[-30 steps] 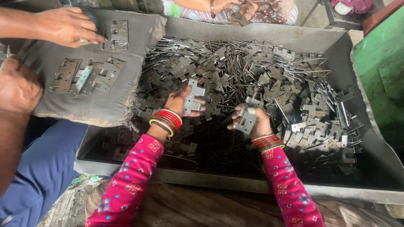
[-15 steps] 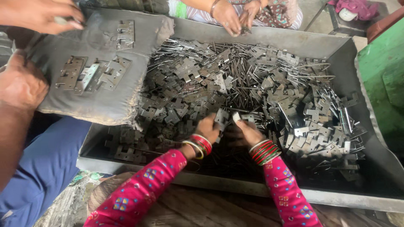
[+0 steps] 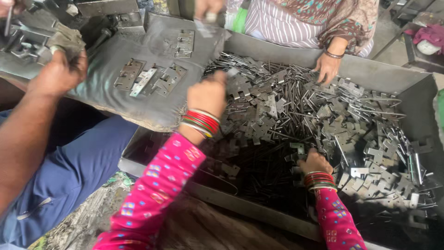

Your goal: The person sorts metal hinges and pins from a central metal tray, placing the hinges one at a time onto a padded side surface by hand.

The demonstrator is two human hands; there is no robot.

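My left hand (image 3: 208, 95), in a pink sleeve with red bangles, is raised over the left end of a big grey metal tray (image 3: 370, 69), near the padded grey cushion (image 3: 138, 106). Its fingers are closed around a small metal hinge plate (image 3: 232, 74). My right hand (image 3: 314, 162) rests low in the tray's darker, emptier front part, fingers curled down by a hinge plate (image 3: 298, 148); its grip is hidden. A heap of hinge plates and pins (image 3: 323, 111) fills the tray's middle and right.
Several assembled hinges (image 3: 148, 78) lie on the cushion. A person in blue trousers at left has a hand (image 3: 58, 74) gripping a rag. A person opposite reaches a hand (image 3: 328, 69) into the heap. Another hand (image 3: 208, 7) is at the top edge.
My hands were together in the tray's middle. The left hand has since lifted up and left toward the cushion, and the right hand has stayed low in the tray.
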